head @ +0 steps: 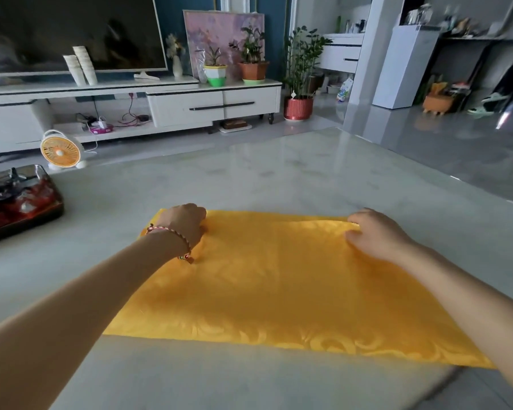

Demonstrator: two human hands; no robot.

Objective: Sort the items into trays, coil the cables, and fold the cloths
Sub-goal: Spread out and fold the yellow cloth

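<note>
Reaching forward with both bare forearms, palms down. Gripping the far edge of the cloth [279, 276] with the left hand [185, 221], knuckles up, braided bracelet [172, 235] at the wrist. Pinching the same edge with the right hand [373, 232], fingers curled.

yellow cloth [279, 291] | swirl-patterned, spread flat on table [308, 173] | red tray [27, 211] | far left
</note>
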